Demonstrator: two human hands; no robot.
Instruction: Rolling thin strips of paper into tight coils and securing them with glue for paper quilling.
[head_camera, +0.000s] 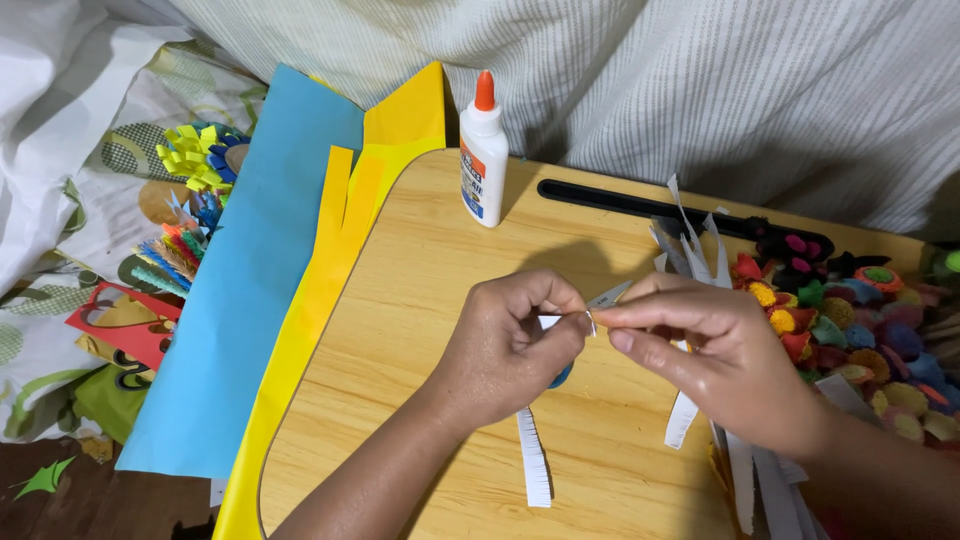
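Head view: hands (510, 340) (715, 350) on fringed paper strip (533, 462)

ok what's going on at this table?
A person is working paper at a small wooden lap table. Both hands meet at mid-table: the left hand and right hand pinch the top end of a fringed white paper strip, which hangs down over the tabletop. More white strips lie to the right beside a pile of small coloured paper rolls. A glue bottle stands behind; blue and yellow sheets lie left.
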